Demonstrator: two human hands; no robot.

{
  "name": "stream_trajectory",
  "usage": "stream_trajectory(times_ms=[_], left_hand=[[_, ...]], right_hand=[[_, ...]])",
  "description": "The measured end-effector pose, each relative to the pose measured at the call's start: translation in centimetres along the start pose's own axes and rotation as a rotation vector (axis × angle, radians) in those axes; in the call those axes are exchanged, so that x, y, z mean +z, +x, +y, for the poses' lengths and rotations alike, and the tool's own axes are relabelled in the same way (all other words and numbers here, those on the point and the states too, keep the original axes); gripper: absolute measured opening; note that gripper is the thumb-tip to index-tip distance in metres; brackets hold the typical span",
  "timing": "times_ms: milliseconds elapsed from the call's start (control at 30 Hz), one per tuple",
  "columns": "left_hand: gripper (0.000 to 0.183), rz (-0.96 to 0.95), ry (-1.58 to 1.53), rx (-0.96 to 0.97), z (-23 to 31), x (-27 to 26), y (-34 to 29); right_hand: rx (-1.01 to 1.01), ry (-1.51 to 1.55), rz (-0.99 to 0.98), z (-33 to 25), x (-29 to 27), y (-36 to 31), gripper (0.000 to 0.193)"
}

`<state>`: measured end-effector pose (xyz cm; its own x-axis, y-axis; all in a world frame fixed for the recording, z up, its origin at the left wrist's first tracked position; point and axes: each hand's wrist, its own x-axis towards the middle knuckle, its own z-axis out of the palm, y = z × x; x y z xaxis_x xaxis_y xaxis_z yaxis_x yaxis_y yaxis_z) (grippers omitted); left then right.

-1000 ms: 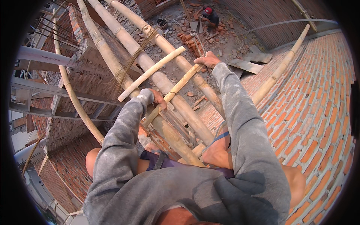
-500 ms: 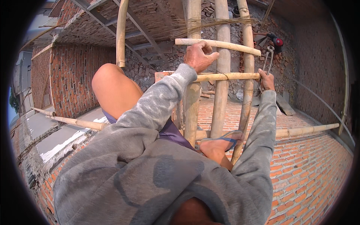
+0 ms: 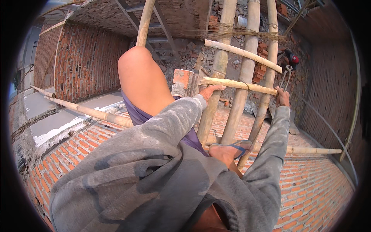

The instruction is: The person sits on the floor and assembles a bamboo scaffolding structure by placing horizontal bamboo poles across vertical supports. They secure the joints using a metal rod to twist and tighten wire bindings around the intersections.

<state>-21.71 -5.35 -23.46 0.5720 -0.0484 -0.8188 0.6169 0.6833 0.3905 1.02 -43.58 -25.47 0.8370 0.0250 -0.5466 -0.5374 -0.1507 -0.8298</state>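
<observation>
Two short bamboo crosspieces lie across three long bamboo poles [image 3: 244, 83]. My left hand [image 3: 210, 92] is at the left end of the nearer crosspiece [image 3: 239, 84], closed against its lower edge with the thumb side stretched along it; part of the fingers is hidden. In my right hand [image 3: 283, 97], at that crosspiece's right end, is a pair of metal pincers [image 3: 288, 70], jaws pointing away from me. The farther crosspiece [image 3: 243, 55] has neither hand on it. A binding goes round the middle pole and nearer crosspiece.
A bundle of thin tie strands [image 3: 247, 33] lies over the poles farther up. My sandalled foot [image 3: 228, 150] is by the poles' near ends. A ladder [image 3: 156, 33] leans at the back left. Far below, a person in a red cap [image 3: 294, 59] is near rubble and bricks. Brick walls surround.
My left hand has come down from above the nearer crosspiece to its left end. The view has shifted, moving the poles rightward in the picture. My right hand still holds the pincers.
</observation>
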Motion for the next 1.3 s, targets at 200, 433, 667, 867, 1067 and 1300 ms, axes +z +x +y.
stream_trajectory(times_ms=[200,433,667,867,1067,1300], left_hand=[[0.048,-0.161,-0.116,-0.078,0.4,-1.7,1.2],[0.05,-0.043,-0.226,0.033,0.3,-1.6,2.6],[0.047,-0.037,-0.217,0.031,0.4,-1.1,3.0],[0.044,-0.024,-0.191,0.099,0.4,-0.8,3.3],[0.045,-0.071,-0.223,-0.007,-0.1,-1.5,3.7],[0.047,-0.035,-0.213,0.021,-0.2,-1.4,3.0]], right_hand=[[0.003,-0.038,0.0,1.0,-0.9,0.9,0.02],[-0.031,0.093,0.02,2.9,-1.5,0.4,0.014],[-0.034,0.044,0.016,4.7,-2.5,1.2,0.035],[-0.334,-1.289,-0.044,2.2,-7.2,0.4,0.034],[-0.256,-1.217,0.256,-8.8,-11.9,-8.1,0.033],[-0.791,-1.322,-0.288,-23.0,3.0,-17.2,0.057]])
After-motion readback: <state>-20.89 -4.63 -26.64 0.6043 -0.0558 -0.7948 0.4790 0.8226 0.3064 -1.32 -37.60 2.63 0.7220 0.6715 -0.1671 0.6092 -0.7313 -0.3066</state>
